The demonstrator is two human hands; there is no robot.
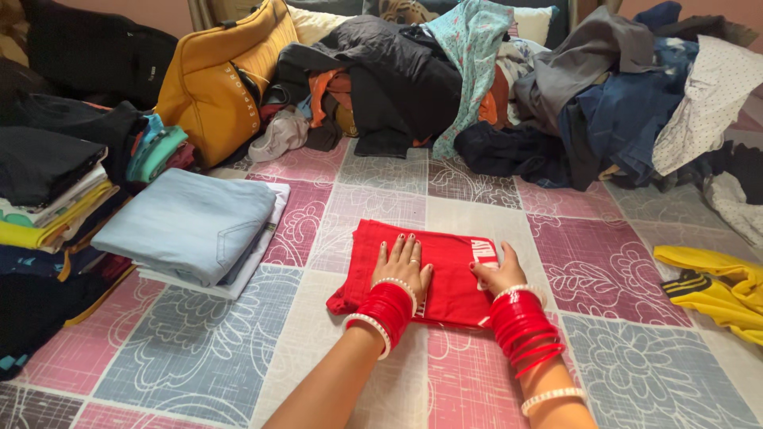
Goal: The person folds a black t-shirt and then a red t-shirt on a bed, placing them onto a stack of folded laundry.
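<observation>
The red folded garment (433,270), lying centre frame on the patterned bed (556,373), is being flattened as I'm pressing my left hand (403,270) and right hand (499,274) open-palmed, gripping nothing, ideally smoothing outward evenly.

The yellow garment (719,290) runs off the right edge of the frame — the folded stack (48,199) off the left.

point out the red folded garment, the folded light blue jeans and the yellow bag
red folded garment (445,258), head view, bare upper middle
folded light blue jeans (187,222), head view, top face
yellow bag (208,87), head view, front panel
</observation>
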